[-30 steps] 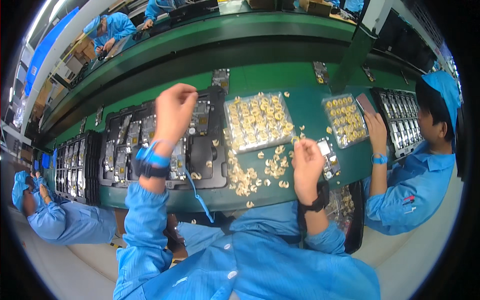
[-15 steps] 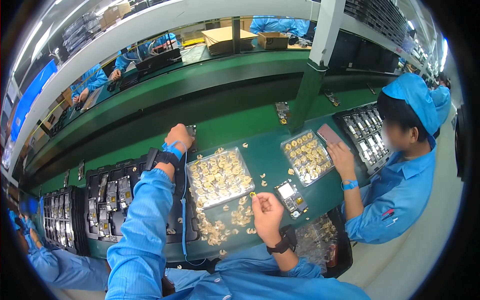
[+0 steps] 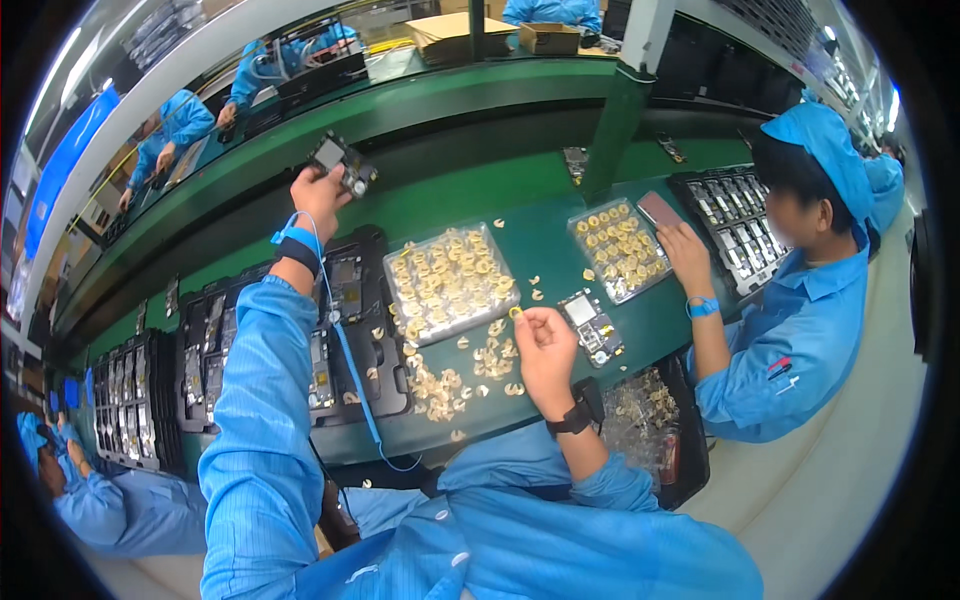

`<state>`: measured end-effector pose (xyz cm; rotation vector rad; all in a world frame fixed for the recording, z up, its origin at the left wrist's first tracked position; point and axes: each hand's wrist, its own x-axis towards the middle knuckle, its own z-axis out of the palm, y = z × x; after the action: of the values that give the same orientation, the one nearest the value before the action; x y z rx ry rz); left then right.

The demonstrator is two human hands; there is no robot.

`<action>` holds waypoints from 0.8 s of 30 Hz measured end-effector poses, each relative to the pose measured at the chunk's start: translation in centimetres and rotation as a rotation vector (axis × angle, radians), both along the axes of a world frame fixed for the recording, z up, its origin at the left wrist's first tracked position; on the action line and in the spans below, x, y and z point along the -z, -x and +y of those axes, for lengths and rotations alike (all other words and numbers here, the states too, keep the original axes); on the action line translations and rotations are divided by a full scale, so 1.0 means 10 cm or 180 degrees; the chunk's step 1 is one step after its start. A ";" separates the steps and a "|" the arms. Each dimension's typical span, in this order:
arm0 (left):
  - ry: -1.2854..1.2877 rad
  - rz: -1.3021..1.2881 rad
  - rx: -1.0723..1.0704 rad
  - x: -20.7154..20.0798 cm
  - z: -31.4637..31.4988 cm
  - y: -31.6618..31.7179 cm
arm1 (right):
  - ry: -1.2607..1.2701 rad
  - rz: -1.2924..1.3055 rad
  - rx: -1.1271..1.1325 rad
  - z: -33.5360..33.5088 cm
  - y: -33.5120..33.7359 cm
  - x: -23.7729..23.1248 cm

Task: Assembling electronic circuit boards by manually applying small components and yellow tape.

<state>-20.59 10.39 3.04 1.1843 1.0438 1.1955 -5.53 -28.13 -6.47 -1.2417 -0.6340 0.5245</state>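
My left hand (image 3: 318,203) is raised out over the green surface beyond the bench, its fingers closed on the edge of a circuit board (image 3: 341,163). The board is tilted and shows a silver shield and a round part. Between thumb and fingertip, my right hand (image 3: 547,352) pinches a small yellow ring (image 3: 515,312). That hand is at the near right corner of a clear plastic tray (image 3: 462,325) filled with yellow-and-pale round pieces. Loose pale pieces (image 3: 437,392) are scattered in front of the tray. Another circuit board (image 3: 591,328) lies right of my right hand.
A blue coiled cord (image 3: 355,385) hangs from my left wrist. Black trays (image 3: 365,345) with boards stand at left. A co-worker's hand (image 3: 682,255) touches a reddish flat piece (image 3: 657,209) beside a second clear tray (image 3: 630,290). A dark bin (image 3: 690,455) sits below the bench edge.
My left hand has lifted the circuit board from the green surface and moved up and left with it. My right hand still pinches the yellow ring; the whole view has shifted slightly.
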 end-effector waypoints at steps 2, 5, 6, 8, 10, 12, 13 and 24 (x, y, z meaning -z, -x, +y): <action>-0.0057 -0.0181 -0.0064 -0.15 -0.14 0.25 | 0.0066 0.0048 -0.0015 -0.04 0.01 -0.02; 0.0002 -0.0856 -0.0058 -0.46 -0.59 0.52 | 0.0058 -0.0025 0.0038 -0.07 -0.01 0.05; -0.0005 -0.0982 0.0117 -0.46 -0.75 0.68 | 0.0018 -0.0074 0.0049 -0.06 -0.01 0.05; 0.0219 -0.1204 0.0444 -0.49 -1.13 0.96 | 0.0030 -0.0055 0.0078 -0.06 -0.01 0.09; 0.0460 -0.1398 0.0664 -0.49 -1.61 1.24 | -0.0025 -0.0105 0.0167 -0.06 0.01 0.06; 0.0469 -0.1416 0.0832 -0.44 -2.03 1.46 | -0.0043 -0.0255 0.0238 -0.07 0.04 0.02; 0.0468 -0.1455 0.0925 -0.35 -2.18 1.57 | 0.0072 -0.0341 0.0163 -0.11 0.02 0.02; 0.0613 -0.1023 0.1056 -0.07 -3.42 1.77 | 0.0352 -0.0928 -0.2335 -0.32 0.78 -1.25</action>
<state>-38.29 -23.80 3.78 0.9333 0.6728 0.9605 -13.32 -31.36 6.02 -1.1771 -1.3401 1.0014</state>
